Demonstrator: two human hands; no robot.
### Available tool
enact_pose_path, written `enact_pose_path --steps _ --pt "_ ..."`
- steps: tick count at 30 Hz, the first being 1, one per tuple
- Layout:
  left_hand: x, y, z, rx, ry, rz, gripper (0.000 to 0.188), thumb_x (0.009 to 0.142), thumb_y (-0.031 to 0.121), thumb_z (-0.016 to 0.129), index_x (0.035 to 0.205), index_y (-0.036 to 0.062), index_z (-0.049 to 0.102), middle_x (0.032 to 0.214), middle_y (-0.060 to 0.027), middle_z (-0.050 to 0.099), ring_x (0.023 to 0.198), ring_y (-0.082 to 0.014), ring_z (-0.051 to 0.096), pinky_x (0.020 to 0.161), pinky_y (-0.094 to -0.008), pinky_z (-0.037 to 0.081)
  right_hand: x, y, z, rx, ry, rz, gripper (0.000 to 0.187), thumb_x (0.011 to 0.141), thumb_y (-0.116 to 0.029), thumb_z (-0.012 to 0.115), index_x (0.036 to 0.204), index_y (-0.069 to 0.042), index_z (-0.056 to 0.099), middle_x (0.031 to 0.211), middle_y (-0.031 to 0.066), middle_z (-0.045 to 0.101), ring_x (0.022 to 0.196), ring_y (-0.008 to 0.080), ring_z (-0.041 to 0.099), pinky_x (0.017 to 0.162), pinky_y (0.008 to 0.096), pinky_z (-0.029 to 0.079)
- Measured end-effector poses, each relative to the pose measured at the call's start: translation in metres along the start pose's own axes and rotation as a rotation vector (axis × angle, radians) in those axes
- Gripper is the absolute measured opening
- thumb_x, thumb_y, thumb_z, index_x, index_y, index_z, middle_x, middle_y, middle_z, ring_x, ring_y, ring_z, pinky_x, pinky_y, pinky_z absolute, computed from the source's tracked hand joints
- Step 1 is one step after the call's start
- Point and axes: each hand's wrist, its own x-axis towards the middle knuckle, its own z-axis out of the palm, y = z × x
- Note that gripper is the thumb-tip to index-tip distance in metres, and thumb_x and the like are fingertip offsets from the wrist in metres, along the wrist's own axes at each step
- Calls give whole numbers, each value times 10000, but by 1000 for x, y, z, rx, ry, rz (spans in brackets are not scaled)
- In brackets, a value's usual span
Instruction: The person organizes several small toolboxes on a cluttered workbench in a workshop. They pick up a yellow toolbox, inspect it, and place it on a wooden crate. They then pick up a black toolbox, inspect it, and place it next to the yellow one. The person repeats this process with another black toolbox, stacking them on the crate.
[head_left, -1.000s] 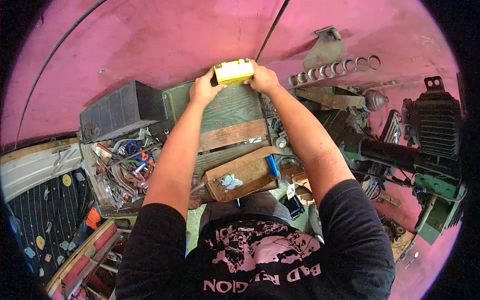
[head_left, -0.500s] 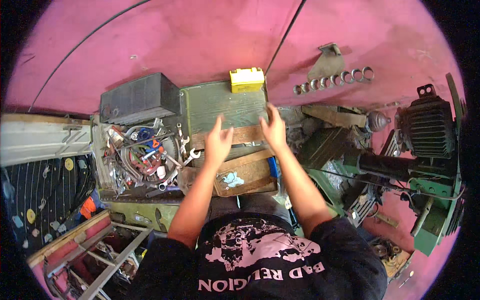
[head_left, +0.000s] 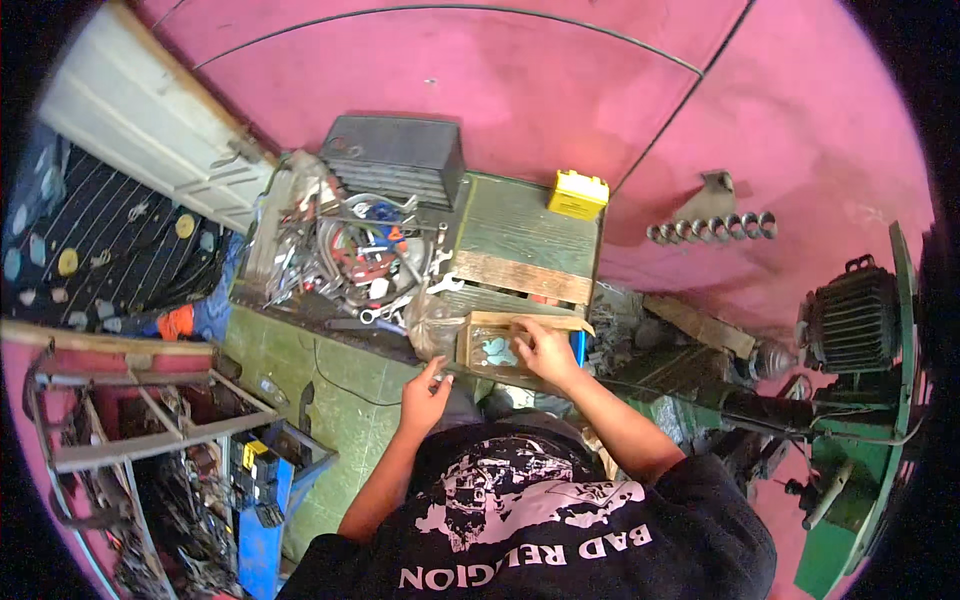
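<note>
An open wooden drawer [head_left: 463, 345] juts out from the front of the workbench, with a pale blue piece [head_left: 497, 350] lying inside. My right hand [head_left: 548, 355] is over the drawer's right part, fingertips apart near its far side, with nothing visible in them. My left hand [head_left: 424, 402] hovers just outside the drawer's near left corner, its fingers apart and holding nothing. Beside the drawer's left wall hangs a crumpled clear plastic bag [head_left: 432, 328]. A blue object [head_left: 578, 348] shows at the drawer's right side.
Left on the bench, loose wrenches [head_left: 445, 284] and other tools surround a round tray [head_left: 335, 240]. Behind are a dark grey case [head_left: 395, 150] and a yellow box [head_left: 579, 194]. A green machine [head_left: 850, 450] stands right. A metal rack [head_left: 160, 445] is at lower left.
Both hands have come back from above the bench top toward me; the right went to the drawer, the left to its near left corner. The view has swung left.
</note>
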Motion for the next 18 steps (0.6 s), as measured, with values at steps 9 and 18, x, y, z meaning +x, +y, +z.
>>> enact_pose_path --steps 9,18 --pt "-84 -49 -41 -106 269 -14 304 938 160 724 1216 40 703 999 -148 779 735 -188 727 711 -334 566 -19 -84 86 44 -339 -278 404 929 -177 673 1327 -155 608 1066 167 751 916 393 724 814 484 586" --pt "-246 -156 -123 -186 657 -186 202 937 198 735 1047 30 742 875 -138 769 728 -201 730 689 -341 571 -72 -164 228 -105 -878 -566 384 917 -220 710 1282 -117 649 1070 102 782 884 342 747 819 445 590"
